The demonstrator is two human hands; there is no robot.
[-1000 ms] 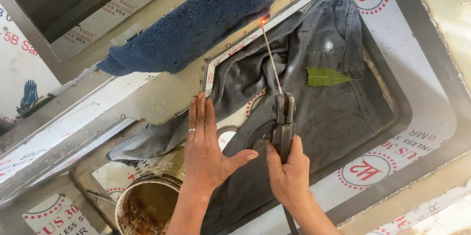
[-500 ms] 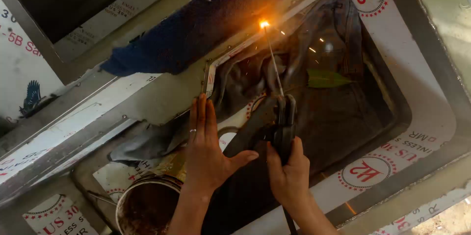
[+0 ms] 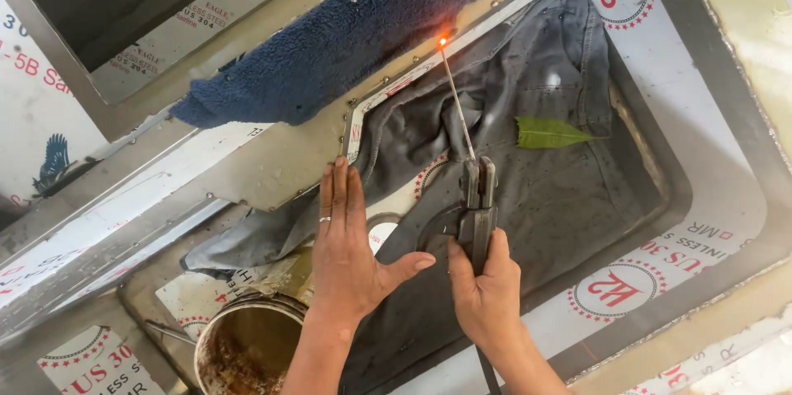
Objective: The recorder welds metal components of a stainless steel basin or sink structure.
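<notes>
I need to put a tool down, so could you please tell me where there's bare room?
Bare sheet metal lies right of the grey cloth. Crowded: the hands, rusty tin and blue towel.

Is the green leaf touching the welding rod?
Apart. In the head view the green leaf lies on the grey cloth, with cloth showing between it and the welding rod.

Bright, even daylight fills the frame, strongest at the right edge, where the pale rim [image 3: 747,7] is washed out. The glowing rod tip [image 3: 443,40], upper centre, is a small orange hot spot with a faint halo. Soft shadows lie beneath the blue towel [image 3: 346,40] and in the dark upper left. Focus is sharp throughout; straight edges bow slightly toward the corners.
</notes>
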